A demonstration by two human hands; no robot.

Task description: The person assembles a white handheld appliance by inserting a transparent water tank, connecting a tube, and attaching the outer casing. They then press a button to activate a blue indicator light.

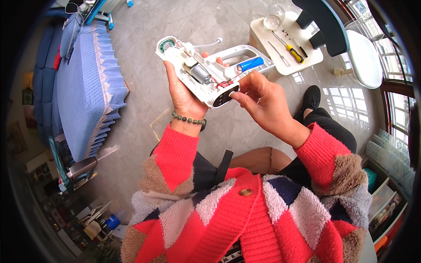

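In front of me is an opened white handheld appliance (210, 85) with a loop handle. A silver motor (200, 73), a blue cylindrical battery (250, 65) and thin red wires show inside its shell. At its far left end is a green ring-shaped circuit board (166, 45). My left hand (186, 90) supports the shell from below, with some fingertips showing through on the far side. My right hand (265, 101) is closed, thumb and forefinger pinching at the black panel (225, 96) on the near end. Whether a small loose part is between them is hard to tell.
A small cream stool (258, 33) to the far right carries a glass jar (274, 17), a yellow-black screwdriver (294, 53), a black screwdriver (301, 48), a thin metal rod (278, 53) and several screws (285, 33). A dark-backed chair (329, 30) stands beside it; a blue-covered bed (83, 87) is left.
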